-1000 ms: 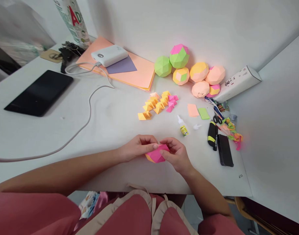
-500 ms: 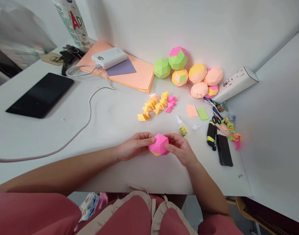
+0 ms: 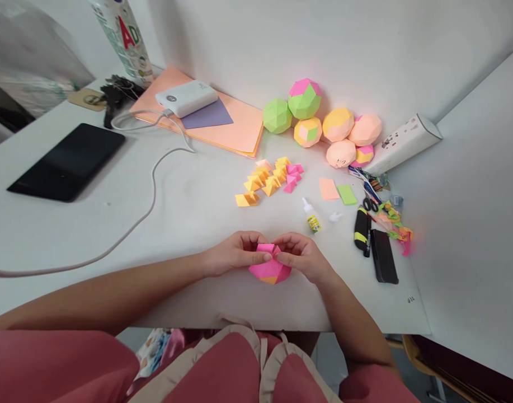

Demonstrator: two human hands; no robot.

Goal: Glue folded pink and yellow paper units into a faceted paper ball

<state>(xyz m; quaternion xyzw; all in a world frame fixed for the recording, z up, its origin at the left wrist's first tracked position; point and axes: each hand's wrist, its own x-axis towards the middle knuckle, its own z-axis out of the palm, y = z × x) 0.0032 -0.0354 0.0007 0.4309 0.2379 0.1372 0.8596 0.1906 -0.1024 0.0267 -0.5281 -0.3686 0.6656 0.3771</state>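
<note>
In front, left fingers (image 3: 255, 257) and right fingers (image 3: 288, 259) clamp a roundish pink ball (image 3: 268, 271), orange facet (image 3: 271, 280) facing the torso (image 3: 235, 369).

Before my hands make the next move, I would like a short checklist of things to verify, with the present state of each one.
1. Left hand on the pink paper ball: ok, it holds one side.
2. Right hand on the ball: ok, it holds the other side.
3. Ball closed at the top: not ok, a dark gap shows between the hands.
4. Small bottle near: ok, just beyond the right hand.
5. Glue on the ball's seams: cannot tell, too small to see.
6. Yellow folded pieces away from the hands: ok, farther back on the table.
</note>
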